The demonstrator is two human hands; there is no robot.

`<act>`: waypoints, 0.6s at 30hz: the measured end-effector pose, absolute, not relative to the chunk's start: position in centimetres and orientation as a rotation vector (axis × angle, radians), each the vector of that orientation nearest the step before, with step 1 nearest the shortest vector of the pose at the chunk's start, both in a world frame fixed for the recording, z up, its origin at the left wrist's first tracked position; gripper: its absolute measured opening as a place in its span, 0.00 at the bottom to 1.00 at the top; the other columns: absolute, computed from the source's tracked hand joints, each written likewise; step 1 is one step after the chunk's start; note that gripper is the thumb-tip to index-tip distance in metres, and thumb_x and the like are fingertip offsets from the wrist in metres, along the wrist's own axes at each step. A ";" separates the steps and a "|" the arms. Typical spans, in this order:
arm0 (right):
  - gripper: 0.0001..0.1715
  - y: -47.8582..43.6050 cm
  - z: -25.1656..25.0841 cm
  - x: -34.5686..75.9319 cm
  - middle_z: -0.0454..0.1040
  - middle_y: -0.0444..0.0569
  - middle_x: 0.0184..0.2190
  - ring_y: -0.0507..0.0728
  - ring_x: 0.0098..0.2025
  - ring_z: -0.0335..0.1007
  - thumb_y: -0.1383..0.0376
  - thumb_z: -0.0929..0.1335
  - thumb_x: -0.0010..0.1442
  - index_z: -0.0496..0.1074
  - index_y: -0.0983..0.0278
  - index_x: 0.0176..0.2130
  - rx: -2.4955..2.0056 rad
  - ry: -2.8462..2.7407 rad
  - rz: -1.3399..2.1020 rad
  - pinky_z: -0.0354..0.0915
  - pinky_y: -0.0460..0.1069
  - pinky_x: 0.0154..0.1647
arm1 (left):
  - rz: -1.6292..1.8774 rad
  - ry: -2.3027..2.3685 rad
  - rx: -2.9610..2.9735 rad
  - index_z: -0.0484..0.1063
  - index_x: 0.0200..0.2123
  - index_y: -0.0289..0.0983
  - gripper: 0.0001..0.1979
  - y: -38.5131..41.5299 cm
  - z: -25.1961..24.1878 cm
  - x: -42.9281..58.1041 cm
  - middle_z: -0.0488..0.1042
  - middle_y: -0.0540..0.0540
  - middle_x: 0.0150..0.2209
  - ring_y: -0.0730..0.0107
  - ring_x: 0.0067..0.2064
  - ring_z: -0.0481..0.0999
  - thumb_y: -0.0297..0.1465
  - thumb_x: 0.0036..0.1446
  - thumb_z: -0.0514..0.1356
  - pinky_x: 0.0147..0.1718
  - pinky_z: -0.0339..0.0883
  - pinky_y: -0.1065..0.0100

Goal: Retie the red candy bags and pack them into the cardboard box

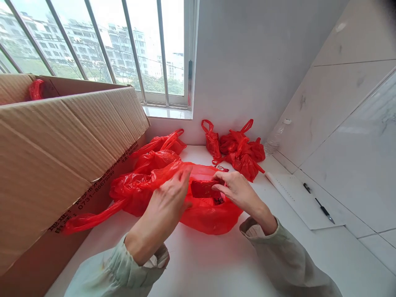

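Observation:
An opened red plastic bag (213,222) lies in front of me on the white table. My right hand (239,192) is over its right side, thumb and fingers pinched on the edge of a small dark red packet (202,189) at the bag's mouth. Beneath the packet, other items with dark print partly show inside the bag. My left hand (168,198) is at the bag's left side, its fingers stretched out and apart, close to the red plastic. Some of its fingertips are hard to make out against the bag.
A large cardboard box (77,136) stands at the left, a red piece showing inside. Filled red bags (139,185) lie against it; more tied red bags (239,150) sit by the wall. At right are a clear bottle (276,138), a paper pad (297,200) and a pen (324,211).

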State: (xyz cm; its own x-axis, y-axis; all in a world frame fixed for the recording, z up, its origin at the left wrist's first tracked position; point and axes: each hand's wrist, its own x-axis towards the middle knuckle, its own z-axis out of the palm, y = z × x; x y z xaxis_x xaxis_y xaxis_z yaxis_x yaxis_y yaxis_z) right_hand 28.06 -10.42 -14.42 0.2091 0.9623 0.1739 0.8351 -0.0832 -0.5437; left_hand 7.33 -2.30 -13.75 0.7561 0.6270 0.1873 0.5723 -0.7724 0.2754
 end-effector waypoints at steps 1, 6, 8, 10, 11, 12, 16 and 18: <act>0.04 -10.4 -14.6 28.0 0.73 0.45 0.27 0.55 0.30 0.65 0.65 0.67 0.63 0.73 0.61 0.35 -2.028 -1.684 0.247 0.53 0.49 0.32 | 0.323 0.962 2.837 0.50 0.69 0.38 0.41 -2.8 -13.5 7.1 0.68 0.33 0.60 0.45 0.52 0.76 0.19 0.52 0.57 0.44 0.73 0.55; 0.08 -9.8 -16.3 27.1 0.75 0.52 0.31 0.57 0.32 0.67 0.66 0.64 0.65 0.70 0.63 0.33 -2.174 -1.702 0.118 0.50 0.50 0.30 | 0.006 0.754 3.029 0.37 0.72 0.46 0.60 -4.3 -13.5 6.4 0.55 0.30 0.69 0.32 0.66 0.60 0.17 0.38 0.62 0.57 0.61 0.39; 0.11 -9.4 -17.0 26.7 0.74 0.50 0.28 0.55 0.29 0.66 0.66 0.63 0.65 0.68 0.63 0.30 -2.082 -1.686 0.187 0.51 0.49 0.30 | -0.030 0.719 3.031 0.34 0.72 0.46 0.64 -4.6 -13.6 6.4 0.53 0.29 0.70 0.29 0.69 0.50 0.19 0.35 0.64 0.60 0.54 0.35; 0.12 -8.9 -17.4 26.3 0.74 0.49 0.28 0.55 0.28 0.65 0.67 0.61 0.66 0.69 0.63 0.32 -1.950 -1.646 0.303 0.53 0.49 0.31 | -0.007 0.688 3.026 0.32 0.72 0.46 0.65 -4.6 -13.6 6.4 0.49 0.29 0.71 0.29 0.69 0.49 0.21 0.36 0.66 0.62 0.50 0.34; 0.12 -8.8 -17.5 26.2 0.75 0.49 0.30 0.55 0.29 0.66 0.67 0.60 0.67 0.70 0.63 0.35 -1.904 -1.630 0.357 0.55 0.49 0.32 | -0.018 0.684 3.023 0.33 0.73 0.46 0.64 -4.6 -13.5 6.5 0.48 0.29 0.71 0.30 0.69 0.51 0.22 0.36 0.67 0.62 0.50 0.34; 0.11 -8.8 -17.5 26.2 0.76 0.50 0.33 0.55 0.31 0.68 0.67 0.60 0.67 0.71 0.64 0.39 -1.889 -1.624 0.396 0.56 0.49 0.33 | -0.051 0.678 3.025 0.36 0.73 0.45 0.63 -4.6 -13.4 6.5 0.47 0.28 0.71 0.30 0.68 0.55 0.23 0.37 0.68 0.62 0.51 0.35; 0.13 -10.0 -16.4 26.8 0.77 0.53 0.38 0.59 0.39 0.71 0.67 0.62 0.66 0.72 0.64 0.47 -2.079 -1.724 0.416 0.57 0.50 0.37 | -0.087 0.479 3.121 0.54 0.69 0.36 0.43 -5.1 -13.5 6.4 0.56 0.29 0.68 0.35 0.67 0.60 0.27 0.51 0.64 0.63 0.55 0.39; 0.07 -11.2 -15.3 27.2 0.77 0.51 0.36 0.59 0.39 0.70 0.67 0.66 0.62 0.74 0.63 0.41 -2.210 -1.784 0.434 0.56 0.49 0.36 | -0.017 0.375 3.173 0.60 0.66 0.32 0.32 -5.6 -13.9 6.6 0.58 0.30 0.68 0.39 0.68 0.57 0.26 0.58 0.59 0.64 0.55 0.42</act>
